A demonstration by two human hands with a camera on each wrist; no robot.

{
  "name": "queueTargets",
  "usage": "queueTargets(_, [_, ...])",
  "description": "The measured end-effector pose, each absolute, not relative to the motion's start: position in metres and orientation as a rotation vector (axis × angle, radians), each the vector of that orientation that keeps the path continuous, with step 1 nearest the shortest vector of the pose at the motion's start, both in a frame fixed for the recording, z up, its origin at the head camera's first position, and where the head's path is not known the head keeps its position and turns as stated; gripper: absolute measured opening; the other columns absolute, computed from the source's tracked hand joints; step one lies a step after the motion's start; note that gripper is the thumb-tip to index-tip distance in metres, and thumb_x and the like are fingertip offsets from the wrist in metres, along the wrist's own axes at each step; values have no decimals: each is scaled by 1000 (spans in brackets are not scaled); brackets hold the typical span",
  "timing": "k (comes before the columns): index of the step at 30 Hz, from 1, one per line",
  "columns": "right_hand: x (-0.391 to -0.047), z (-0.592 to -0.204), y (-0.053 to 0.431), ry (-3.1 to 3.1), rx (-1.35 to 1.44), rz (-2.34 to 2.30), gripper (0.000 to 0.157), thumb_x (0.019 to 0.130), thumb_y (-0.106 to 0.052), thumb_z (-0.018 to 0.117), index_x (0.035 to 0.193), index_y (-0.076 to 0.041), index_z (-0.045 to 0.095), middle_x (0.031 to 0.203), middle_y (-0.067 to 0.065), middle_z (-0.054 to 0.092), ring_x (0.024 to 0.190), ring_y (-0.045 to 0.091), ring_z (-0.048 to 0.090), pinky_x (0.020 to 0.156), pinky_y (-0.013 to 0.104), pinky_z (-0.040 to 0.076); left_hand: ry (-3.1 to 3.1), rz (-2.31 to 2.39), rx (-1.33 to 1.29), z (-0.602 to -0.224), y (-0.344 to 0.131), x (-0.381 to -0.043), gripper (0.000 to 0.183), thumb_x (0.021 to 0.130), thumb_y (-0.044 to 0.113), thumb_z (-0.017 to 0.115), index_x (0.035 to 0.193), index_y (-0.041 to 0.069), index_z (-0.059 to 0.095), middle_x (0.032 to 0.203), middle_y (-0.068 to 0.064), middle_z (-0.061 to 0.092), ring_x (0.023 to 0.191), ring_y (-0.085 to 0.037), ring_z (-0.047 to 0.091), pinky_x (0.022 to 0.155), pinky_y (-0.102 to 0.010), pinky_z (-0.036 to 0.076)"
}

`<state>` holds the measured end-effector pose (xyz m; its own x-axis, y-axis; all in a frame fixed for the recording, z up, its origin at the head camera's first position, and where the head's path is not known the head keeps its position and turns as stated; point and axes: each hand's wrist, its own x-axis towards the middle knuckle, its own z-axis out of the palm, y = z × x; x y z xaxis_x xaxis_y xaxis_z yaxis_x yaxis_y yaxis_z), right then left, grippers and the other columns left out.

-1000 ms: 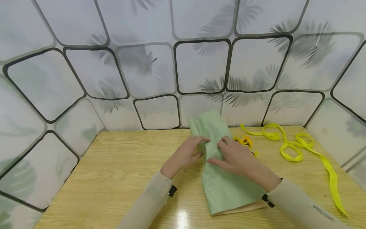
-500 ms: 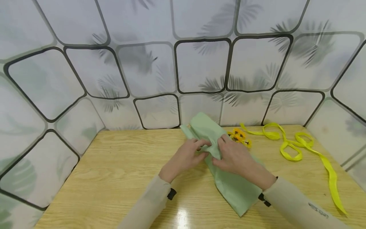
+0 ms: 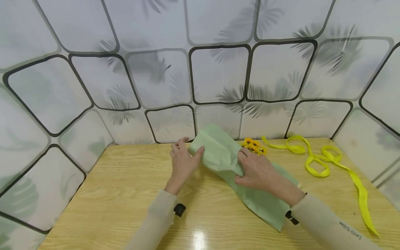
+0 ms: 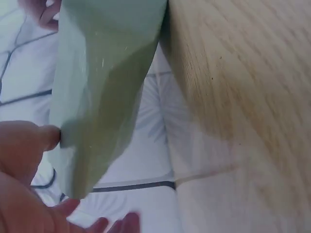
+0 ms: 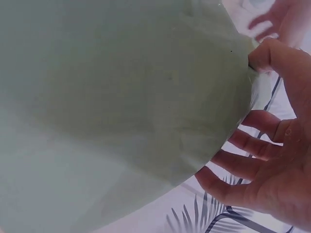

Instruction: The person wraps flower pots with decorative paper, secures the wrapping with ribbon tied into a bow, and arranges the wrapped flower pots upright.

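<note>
A sheet of pale green wrapping paper (image 3: 218, 149), folded into a long bundle, lies aslant across the middle of the table. My right hand (image 3: 257, 170) grips its middle; in the right wrist view the thumb and fingers (image 5: 238, 165) curl over the paper's edge. Up by the far left end is my left hand (image 3: 182, 163), fingers spread. The left wrist view has its thumb at one edge of the green paper (image 4: 97, 87), with the other fingers loose past the tip. Small orange-yellow artificial sunflowers (image 3: 253, 145) peek out behind the bundle, their stems hidden.
A long yellow ribbon (image 3: 362, 198) lies in loops along the right side of the wooden table (image 3: 125, 194). Close behind the table's back edge hangs a patterned cloth wall (image 3: 218, 76), which also closes in both sides.
My left hand has let go of the paper's middle and moved up and left to its far end. The bundle has turned, its near end swinging right; the sunflowers have shifted left.
</note>
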<state>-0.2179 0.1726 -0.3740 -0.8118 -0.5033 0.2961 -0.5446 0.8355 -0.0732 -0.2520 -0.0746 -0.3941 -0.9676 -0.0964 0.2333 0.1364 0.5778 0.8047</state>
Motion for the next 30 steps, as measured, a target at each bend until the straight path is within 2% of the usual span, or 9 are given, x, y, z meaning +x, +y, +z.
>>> queueTargets(2, [-219,-374,174,-2763,823,227,39,72,-25,73,80,-13,37,97,5,51,59,11,32,47,24,19,-2641,-1507,18,-397,-82,-255,75,98,50,64,154,11,33,136,-25,48,116,-41,56,96,-53,50])
queueTargets(5, [-221,-375,177,-2755,849,218,39,71,-24,71,80,-14,35,97,4,50,60,10,31,48,25,19,-2659,-1856,64,-400,-90,-257,78,101,43,64,158,7,25,128,-25,59,105,-34,68,95,-49,57])
queueTargets(9, [-223,-376,180,-2737,893,236,37,67,-20,69,80,-15,34,98,3,51,60,8,28,49,24,19,-2596,-2106,80,-401,-94,-254,66,102,26,65,155,0,35,122,-24,66,93,-24,73,91,-46,61])
queueTargets(15, [-228,-377,187,-2746,944,322,34,67,-15,66,89,-14,42,97,1,48,63,7,31,54,24,27,-2685,-2138,-12,-400,-100,-243,45,102,22,65,138,-3,56,116,-21,70,88,-19,73,85,-46,62])
queueTargets(18, [-231,-380,190,-2750,945,367,39,66,-16,68,99,-13,48,101,0,52,70,7,43,66,34,44,-2753,-2172,-59,-401,-106,-238,43,102,23,64,134,-4,56,113,-20,69,88,-20,72,83,-44,63])
queueTargets(20, [-232,-381,192,-2751,954,399,44,67,-15,70,107,-13,52,109,1,56,79,10,53,80,48,51,-2807,-2189,-111,-401,-112,-236,45,103,27,62,134,-5,53,112,-19,68,88,-23,73,82,-42,63])
queueTargets(23, [-232,-383,194,-2746,989,410,55,70,-14,69,123,-11,57,125,7,60,102,21,64,95,67,47,-2876,-2197,-201,-402,-120,-234,53,105,37,58,136,-5,48,111,-21,70,89,-26,75,81,-40,64])
queueTargets(26, [-232,-385,196,-2738,1023,369,63,73,-13,67,136,-11,59,139,13,57,122,30,62,100,72,43,-2892,-2199,-234,-402,-124,-234,64,105,47,54,139,-5,44,114,-21,69,92,-25,75,82,-39,63])
queueTargets(30, [-232,-388,197,-2707,1060,326,65,77,-15,67,141,-10,59,139,13,56,131,35,56,103,77,39,-2836,-2163,-153,-403,-117,-235,66,105,47,55,142,-6,44,118,-19,65,95,-21,70,81,-39,63])
